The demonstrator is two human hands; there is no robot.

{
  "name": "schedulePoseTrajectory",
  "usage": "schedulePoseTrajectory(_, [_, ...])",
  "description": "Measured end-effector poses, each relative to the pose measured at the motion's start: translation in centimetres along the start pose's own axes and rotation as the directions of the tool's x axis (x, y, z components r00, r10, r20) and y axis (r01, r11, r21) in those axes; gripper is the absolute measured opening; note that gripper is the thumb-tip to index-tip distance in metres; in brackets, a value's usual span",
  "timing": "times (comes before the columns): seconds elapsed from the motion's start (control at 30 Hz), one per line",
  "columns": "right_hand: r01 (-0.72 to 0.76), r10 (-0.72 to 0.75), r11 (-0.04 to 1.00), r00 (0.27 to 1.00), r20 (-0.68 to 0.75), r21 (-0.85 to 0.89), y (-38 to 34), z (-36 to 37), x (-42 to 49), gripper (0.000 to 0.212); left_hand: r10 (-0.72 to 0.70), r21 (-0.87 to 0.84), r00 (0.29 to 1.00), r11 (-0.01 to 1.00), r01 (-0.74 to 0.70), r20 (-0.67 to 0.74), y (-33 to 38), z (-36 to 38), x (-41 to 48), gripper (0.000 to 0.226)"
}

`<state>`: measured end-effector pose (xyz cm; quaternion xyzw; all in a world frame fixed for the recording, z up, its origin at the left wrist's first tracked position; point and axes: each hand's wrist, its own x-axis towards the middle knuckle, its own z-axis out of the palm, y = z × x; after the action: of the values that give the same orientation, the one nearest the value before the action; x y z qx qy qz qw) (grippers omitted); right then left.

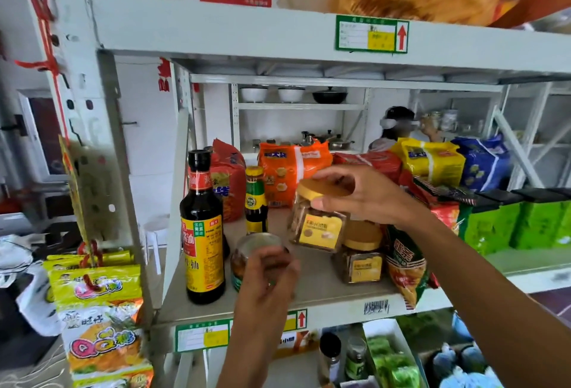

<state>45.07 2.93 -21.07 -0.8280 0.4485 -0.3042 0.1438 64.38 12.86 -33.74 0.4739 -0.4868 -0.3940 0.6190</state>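
Observation:
My right hand [358, 193] grips the yellow lid of a clear square cookie jar [318, 227] and holds it tilted above the shelf board [318, 288]. My left hand [265, 276] holds a round tin can [247, 254] with a shiny top at the front of the same shelf, fingers curled round it. A second yellow-lidded cookie jar [360, 261] stands on the shelf just right of the lifted one.
A tall soy sauce bottle [202, 233] and a small green-labelled bottle [255, 202] stand at the left. Snack bags [293, 171] fill the back and right of the shelf. Green packs [513, 227] sit further right. Candy bags [99, 310] hang on the left post. A person [398, 128] stands behind the rack.

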Motion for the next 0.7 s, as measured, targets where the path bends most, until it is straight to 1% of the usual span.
schedulePoseTrajectory(0.07, [0.000,0.005,0.996,0.998,-0.059,0.091,-0.9,0.0,-0.8,0.062,0.040,0.048,0.997,0.998,-0.043,0.069,1.1,0.1,0.0,0.086])
schedulePoseTrajectory(0.1, [0.000,0.012,0.989,0.997,-0.080,0.146,-1.6,0.2,-1.2,0.059,0.060,0.032,0.992,0.997,-0.064,0.114,1.6,0.3,-0.1,0.104])
schedulePoseTrajectory(0.13, [0.000,0.019,0.979,0.995,-0.094,0.204,-2.3,0.6,-1.7,0.056,0.088,-0.020,0.984,0.996,-0.086,0.157,2.2,0.6,-0.3,0.108])
schedulePoseTrajectory(0.17, [0.001,0.026,0.968,0.994,-0.104,0.252,-3.0,1.0,-2.2,0.052,0.116,-0.086,0.979,0.991,-0.103,0.168,2.7,1.0,-0.5,0.100])
schedulePoseTrajectory(0.23, [0.013,0.032,0.948,0.990,-0.135,0.318,-4.3,2.0,-3.2,0.048,0.164,-0.194,0.980,0.971,-0.141,0.110,3.4,1.8,-1.0,0.080])
schedulePoseTrajectory(0.27, [0.026,0.032,0.935,0.987,-0.156,0.355,-4.7,2.4,-3.8,0.046,0.191,-0.233,0.979,0.957,-0.171,0.070,3.6,1.9,-1.2,0.077])
schedulePoseTrajectory(0.33, [0.049,0.046,0.889,0.980,-0.194,0.455,-4.6,3.2,-4.9,0.038,0.243,-0.252,0.970,0.940,-0.231,0.016,3.6,1.7,-1.4,0.086])
schedulePoseTrajectory(0.37, [0.050,0.059,0.852,0.980,-0.191,0.522,-4.2,3.6,-5.6,0.033,0.282,-0.214,0.959,0.938,-0.273,0.011,3.7,1.3,-1.4,0.094])
schedulePoseTrajectory(0.4, [0.048,0.067,0.801,0.983,-0.169,0.596,-3.7,3.9,-6.3,0.031,0.337,-0.159,0.941,0.931,-0.328,0.032,3.8,0.7,-1.4,0.099])
schedulePoseTrajectory(0.43, [0.050,0.054,0.750,0.989,-0.137,0.660,-3.2,4.1,-7.1,0.035,0.390,-0.111,0.918,0.918,-0.380,0.077,4.0,0.0,-1.3,0.100])
schedulePoseTrajectory(0.47, [0.055,0.028,0.705,0.994,-0.105,0.707,-2.7,4.3,-7.7,0.044,0.432,-0.097,0.890,0.902,-0.422,0.146,4.4,-0.7,-1.3,0.098])
schedulePoseTrajectory(0.5, [0.053,0.004,0.681,0.997,-0.077,0.730,-2.2,4.5,-8.3,0.054,0.465,-0.075,0.852,0.884,-0.461,0.240,4.8,-1.3,-1.3,0.095])
schedulePoseTrajectory(0.57, [0.039,-0.012,0.680,0.999,-0.042,0.732,-1.8,4.6,-9.0,0.071,0.513,0.019,0.748,0.819,-0.573,0.421,5.5,-2.1,-1.2,0.094])
schedulePoseTrajectory(0.6, [0.040,-0.006,0.687,0.999,-0.050,0.726,-1.7,4.6,-9.2,0.073,0.527,0.071,0.706,0.776,-0.626,0.474,5.8,-2.2,-1.2,0.094])
schedulePoseTrajectory(0.63, [0.047,0.007,0.704,0.997,-0.073,0.708,-1.7,4.7,-9.3,0.072,0.543,0.109,0.680,0.737,-0.667,0.492,5.8,-2.2,-1.0,0.094])
schedulePoseTrajectory(0.7, [0.031,0.043,0.766,0.994,-0.100,0.643,-1.8,4.9,-9.6,0.066,0.583,0.113,0.666,0.707,-0.698,0.466,5.6,-2.0,-0.8,0.098])
